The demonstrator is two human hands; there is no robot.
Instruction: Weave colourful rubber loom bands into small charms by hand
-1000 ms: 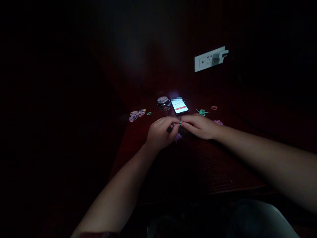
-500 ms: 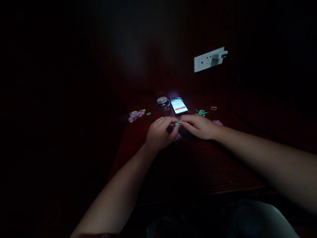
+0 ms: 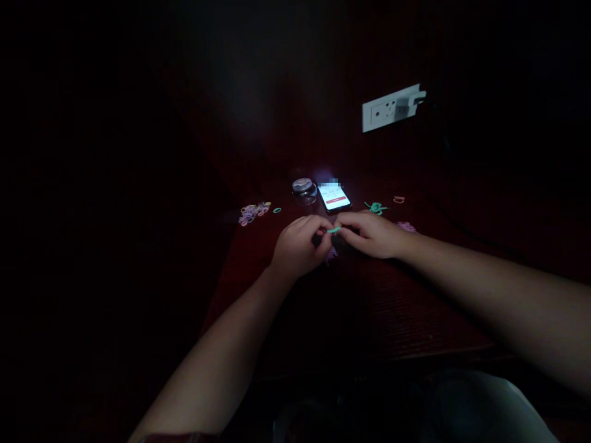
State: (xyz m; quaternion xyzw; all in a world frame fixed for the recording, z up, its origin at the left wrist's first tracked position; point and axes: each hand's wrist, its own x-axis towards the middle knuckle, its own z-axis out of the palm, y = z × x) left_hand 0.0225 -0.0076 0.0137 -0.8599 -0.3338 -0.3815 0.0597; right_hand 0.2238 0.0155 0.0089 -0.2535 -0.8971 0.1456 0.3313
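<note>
Above the dark red table, my left hand (image 3: 300,245) pinches one end of a small green plastic clip (image 3: 333,230) between thumb and index finger. The fingers of my right hand (image 3: 369,234) close on its other end, so both hands nearly meet. Under my left fingertips lies a bunch of purple clips (image 3: 331,254), partly hidden. Just beyond my right hand is a tangle of green clips (image 3: 375,208). A purple pile (image 3: 406,227) shows behind my right wrist, and a single orange clip (image 3: 398,200) lies farther back.
A lit phone (image 3: 335,198) lies beyond my hands, beside a lidded clear jar (image 3: 304,192). At the left edge of the table (image 3: 240,277) is a mixed heap of clips (image 3: 253,213), with one loose green loop (image 3: 277,210) nearby. A wall socket (image 3: 388,112) holds a plug.
The green clip has turned between my fingertips and now looks like a thin, nearly level strip. My right fingertips have shifted slightly left. The other things stay put.
</note>
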